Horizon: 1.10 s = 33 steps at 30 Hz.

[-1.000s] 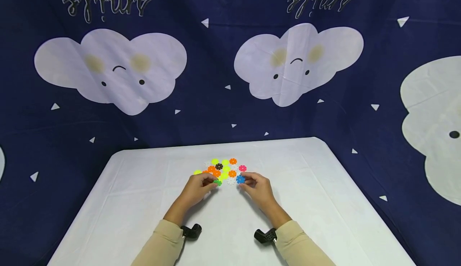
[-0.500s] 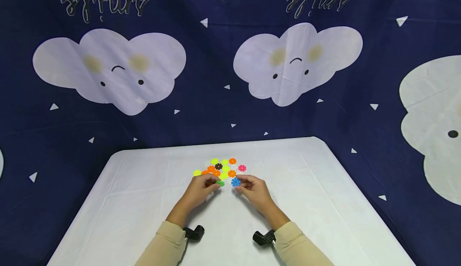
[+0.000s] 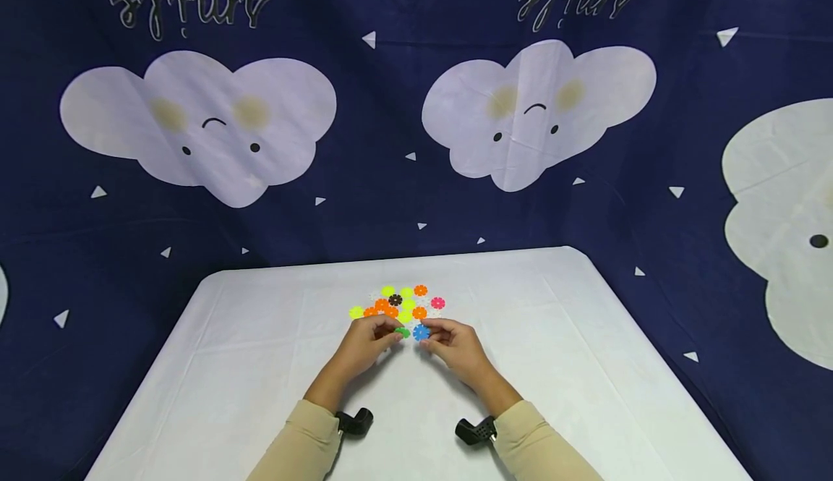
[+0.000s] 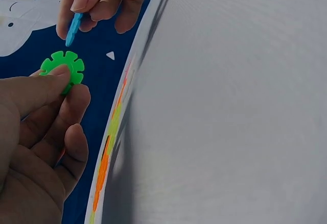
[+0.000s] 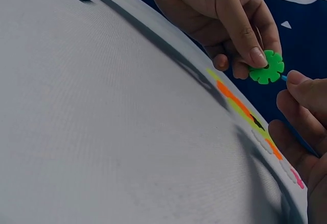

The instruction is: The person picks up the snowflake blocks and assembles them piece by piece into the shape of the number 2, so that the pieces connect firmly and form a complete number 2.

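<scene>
My left hand pinches a green notched plastic snowflake disc between thumb and forefinger. Opposite it, my right hand pinches a blue snowflake disc the same way. Both discs are held up above the table, near each other. In the left wrist view the blue disc appears edge-on while the green one shows its face. From the right wrist, the edge of the blue disc seems close to the green disc; whether they touch I cannot tell. The right fingers hide most of the blue disc there.
Just beyond the hands, loose snowflake discs lie on the white table: several yellow and orange, a black, a pink and some whitish ones. A dark blue cloth with clouds hangs behind.
The hands have drawn together: the right has come left and slightly nearer with the blue disc, the left has shifted a little right with the green disc. The discs' gap has narrowed.
</scene>
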Available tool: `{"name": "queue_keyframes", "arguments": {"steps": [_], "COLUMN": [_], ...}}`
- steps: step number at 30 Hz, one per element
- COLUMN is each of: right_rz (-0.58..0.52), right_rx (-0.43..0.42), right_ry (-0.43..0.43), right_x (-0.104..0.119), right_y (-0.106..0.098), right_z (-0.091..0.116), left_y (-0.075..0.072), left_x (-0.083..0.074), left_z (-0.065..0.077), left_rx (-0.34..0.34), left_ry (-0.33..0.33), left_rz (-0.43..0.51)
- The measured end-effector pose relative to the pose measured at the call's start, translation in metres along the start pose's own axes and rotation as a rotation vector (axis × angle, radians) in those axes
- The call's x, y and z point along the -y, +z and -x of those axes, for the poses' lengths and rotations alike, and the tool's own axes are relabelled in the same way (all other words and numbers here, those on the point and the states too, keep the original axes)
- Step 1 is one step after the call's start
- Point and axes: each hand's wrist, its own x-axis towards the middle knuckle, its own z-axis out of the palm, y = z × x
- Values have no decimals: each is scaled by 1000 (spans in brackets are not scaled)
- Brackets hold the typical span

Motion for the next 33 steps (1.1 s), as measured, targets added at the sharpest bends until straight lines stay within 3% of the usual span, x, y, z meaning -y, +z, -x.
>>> {"name": "queue_keyframes", "arguments": {"steps": [6, 13, 22, 33], "right_rz": [10, -5, -18, -49], "right_rx": [16, 34, 50, 87], "right_ry": [26, -4, 27, 44], "right_x": [4, 38, 7, 0], "right_y": [0, 2, 2, -1], "right_z": [1, 6, 1, 2], "left_y": [1, 4, 4, 4], "left_x": [-2, -4, -5, -6], "left_z": [0, 1, 2, 3], "left_rx": [6, 3, 4, 2], "left_ry": [-5, -2, 25, 32], "left_rz": [27, 22, 7, 2]}}
